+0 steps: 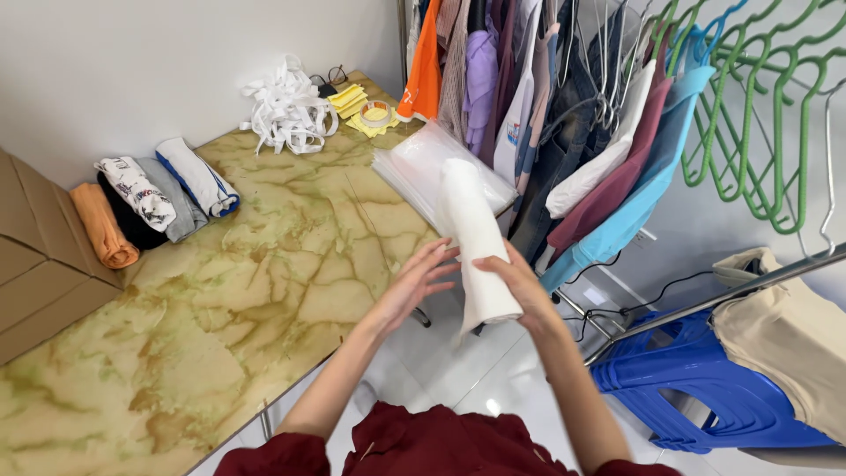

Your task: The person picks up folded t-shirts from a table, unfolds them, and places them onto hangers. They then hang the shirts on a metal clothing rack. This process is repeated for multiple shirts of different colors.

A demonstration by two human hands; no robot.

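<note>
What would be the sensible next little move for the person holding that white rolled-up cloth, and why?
Probably carry the rolled white garment left and lay it on the marbled table. Both the left hand and the right hand grip its lower end, off the table's edge, and a row of rolled garments already lies at the table's far side.

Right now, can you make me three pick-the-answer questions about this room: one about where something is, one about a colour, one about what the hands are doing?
1. Where are the rolled-up clothes?
A. beside the cardboard box
B. on the blue plastic stools
C. on the rack

2. What colour are the empty plastic hangers?
A. red
B. green
C. black

3. What is the white rolled garment doing?
A. lying flat
B. hanging
C. held between two hands

A: they lie on the marble-patterned table by the box.
B: they are green.
C: left hand and right hand touch it.
</note>
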